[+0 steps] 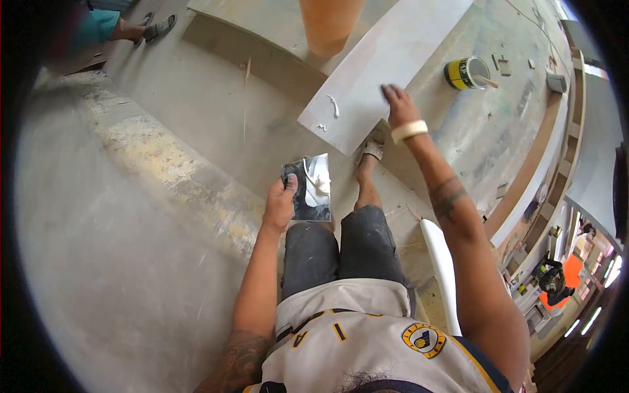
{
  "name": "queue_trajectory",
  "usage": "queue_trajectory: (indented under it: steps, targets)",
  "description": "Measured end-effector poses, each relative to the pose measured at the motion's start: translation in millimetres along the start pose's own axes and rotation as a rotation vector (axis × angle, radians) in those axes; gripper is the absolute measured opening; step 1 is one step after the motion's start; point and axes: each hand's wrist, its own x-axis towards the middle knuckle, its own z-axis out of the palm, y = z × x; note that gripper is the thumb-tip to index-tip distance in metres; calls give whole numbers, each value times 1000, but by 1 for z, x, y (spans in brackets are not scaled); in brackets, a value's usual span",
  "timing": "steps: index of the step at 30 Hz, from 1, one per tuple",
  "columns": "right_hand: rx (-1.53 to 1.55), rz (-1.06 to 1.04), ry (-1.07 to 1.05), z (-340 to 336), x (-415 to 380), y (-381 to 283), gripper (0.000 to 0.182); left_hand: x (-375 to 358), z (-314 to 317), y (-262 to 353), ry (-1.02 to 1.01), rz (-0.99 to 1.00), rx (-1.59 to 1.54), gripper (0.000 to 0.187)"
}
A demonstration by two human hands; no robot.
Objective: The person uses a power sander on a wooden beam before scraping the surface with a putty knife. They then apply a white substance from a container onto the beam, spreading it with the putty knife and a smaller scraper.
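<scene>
On the jersey (347, 347) the letters "I" and "A" can be read; the words on the yellow-black can (462, 73) are too small. The left hand (280, 204) is closed on a black putty plate (310, 190) bearing white putty (320, 184). The right hand (401, 108) is at the right edge of the white board (386, 65); I cannot tell its grip. The board lies on the stained workbench (472, 131), its near end passing the bench edge, with floor (216, 85) at its left.

Pale board (386, 62), orange column (331, 26) cut off by top edge; left hand (279, 206): fingers hidden under plate (311, 204).
</scene>
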Motion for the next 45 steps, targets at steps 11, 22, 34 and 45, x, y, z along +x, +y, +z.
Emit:
queue_trajectory:
  steps: [11, 22, 34, 45]
  targets:
    - [-117, -36, -107, 86, 37, -97, 41, -16, -1, 27, 290, 611, 984, 23]
    - [-102, -159, -329, 88, -122, -125, 56, -10, -19, 28, 462, 711, 687, 24]
    - [550, -633, -25, -92, -123, -180, 56, 8, -9, 20, -163, -225, -605, 40]
    - [22, -346, -176, 3, -68, -99, 61, -11, -19, 69, -35, 6, -502, 39]
